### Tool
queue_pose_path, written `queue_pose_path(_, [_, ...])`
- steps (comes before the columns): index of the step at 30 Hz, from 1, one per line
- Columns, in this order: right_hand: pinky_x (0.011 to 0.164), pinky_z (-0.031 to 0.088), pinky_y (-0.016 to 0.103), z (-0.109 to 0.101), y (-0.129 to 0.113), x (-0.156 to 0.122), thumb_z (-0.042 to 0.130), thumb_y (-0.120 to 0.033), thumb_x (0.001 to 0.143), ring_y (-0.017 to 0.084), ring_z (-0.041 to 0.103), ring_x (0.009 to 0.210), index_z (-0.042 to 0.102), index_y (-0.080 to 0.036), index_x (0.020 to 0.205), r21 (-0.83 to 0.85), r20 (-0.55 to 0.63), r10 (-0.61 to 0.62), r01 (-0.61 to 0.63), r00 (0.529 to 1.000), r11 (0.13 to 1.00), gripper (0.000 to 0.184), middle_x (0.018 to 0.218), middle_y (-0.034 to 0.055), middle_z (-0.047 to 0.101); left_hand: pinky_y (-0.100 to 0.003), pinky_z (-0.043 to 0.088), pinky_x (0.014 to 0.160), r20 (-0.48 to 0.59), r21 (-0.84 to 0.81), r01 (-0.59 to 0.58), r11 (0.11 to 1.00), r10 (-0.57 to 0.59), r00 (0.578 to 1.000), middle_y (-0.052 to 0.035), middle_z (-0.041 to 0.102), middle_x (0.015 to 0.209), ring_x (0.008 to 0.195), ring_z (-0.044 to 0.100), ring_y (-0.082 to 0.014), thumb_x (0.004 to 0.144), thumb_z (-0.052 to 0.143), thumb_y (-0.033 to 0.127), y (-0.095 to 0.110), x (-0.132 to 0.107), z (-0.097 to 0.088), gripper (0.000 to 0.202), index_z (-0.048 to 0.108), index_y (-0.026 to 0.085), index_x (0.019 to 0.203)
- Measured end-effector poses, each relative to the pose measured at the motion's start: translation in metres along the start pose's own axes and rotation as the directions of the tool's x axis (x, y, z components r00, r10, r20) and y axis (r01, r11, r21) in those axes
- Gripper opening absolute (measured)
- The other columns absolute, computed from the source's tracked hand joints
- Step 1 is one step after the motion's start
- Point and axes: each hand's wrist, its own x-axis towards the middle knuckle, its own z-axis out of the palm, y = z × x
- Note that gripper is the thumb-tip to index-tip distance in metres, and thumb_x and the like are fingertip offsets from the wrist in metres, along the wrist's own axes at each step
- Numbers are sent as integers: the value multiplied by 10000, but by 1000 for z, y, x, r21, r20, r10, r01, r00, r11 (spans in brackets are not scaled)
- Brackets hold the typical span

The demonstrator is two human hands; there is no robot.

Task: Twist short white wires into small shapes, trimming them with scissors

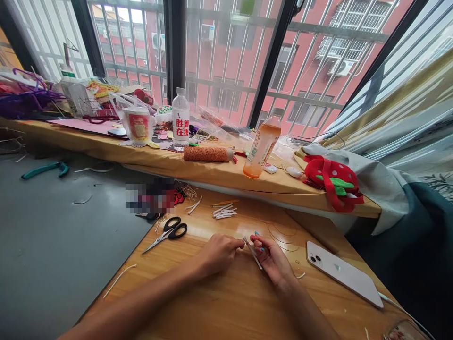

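Right now, the left hand point(222, 254) has its thumb and finger closed on the upper end of a thin white strip point(257, 260), which slants down toward the right hand point(271, 259), just above the middle of the worktop point(219, 307). The right hand's fingers are curled close beside that strip, blue showing on the nails, though I cannot tell whether they grip it or something finer. Toward the far edge of the worktop lies a small pile of white strips point(224, 212), while black-handled scissors point(165, 233) sit near the left edge, blades pointing at it. Closer to the near left corner, a pale cord point(118, 279) lies alongside that same edge. Beside the right edge, a white phone point(343, 274) rests face down, with a cable point(406, 311) at its lower end. Beyond the far edge, a spool of orange thread point(207, 154) lies on the cloth-covered windowsill point(215, 175), near its front edge
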Motion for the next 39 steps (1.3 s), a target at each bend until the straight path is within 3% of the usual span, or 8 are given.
queue_pose_path(6, [376,406,122,-8,-10,2,623,-133,564,27,398,364,570,-127,531,76,-49,96,-93,994,993,63,425,-52,447,-199,379,623,6,-54,23,998,-23,1000,-29,653,774,695,578,-147,735,374,127,-1,-1,-1,280,607,208,868])
queue_pose_path(11, [377,375,91,-26,-45,5,685,-201,506,9,427,433,586,-137,585,106,-210,-255,281,944,954,142,611,-26,564,-179,377,616,-41,-206,164,965,-176,984,-13,656,718,686,571,-128,710,358,129,-8,3,0,290,642,179,738])
queue_pose_path(15, [314,341,130,-12,-42,-4,626,-361,614,44,455,418,590,-138,753,-252,-17,-283,270,959,929,265,633,-2,572,-167,391,641,-116,-400,210,892,-277,954,-4,655,784,723,565,-112,726,337,141,-10,8,-2,311,640,166,794])
queue_pose_path(19, [241,288,154,9,-14,-12,631,-387,593,45,459,363,526,-181,971,-519,110,-148,183,983,835,443,886,42,583,-181,410,641,-160,-470,190,862,-295,942,-3,646,805,700,562,-110,765,342,193,-6,9,-7,296,608,165,892])
queue_pose_path(23, [286,304,138,13,4,-13,685,-276,528,46,483,423,542,-190,989,-499,133,-98,152,986,853,490,884,38,594,-181,424,643,-173,-481,166,861,-278,945,-1,638,845,699,566,-102,788,360,226,-4,8,-7,277,565,181,969])
queue_pose_path(27, [330,323,153,14,3,-15,619,-301,611,70,492,439,574,-192,950,-504,180,-89,170,980,847,359,713,2,605,-196,416,727,-186,-396,161,904,-250,950,-8,629,920,817,563,-117,795,379,228,-3,7,-5,259,554,195,983])
queue_pose_path(35, [427,344,213,15,-1,-15,372,-322,801,124,481,449,576,-195,819,-763,251,-255,353,934,541,240,500,-18,526,-210,409,750,-196,-245,98,965,-148,969,-8,624,944,842,563,-125,824,348,236,-1,2,-4,261,542,207,996])
queue_pose_path(39, [529,349,231,11,0,-13,319,-264,822,143,510,567,529,-191,700,-849,353,-351,454,868,271,254,610,19,556,-201,412,720,-188,-195,87,977,-124,974,-10,625,905,813,559,-120,829,333,228,0,2,-5,256,557,195,950])
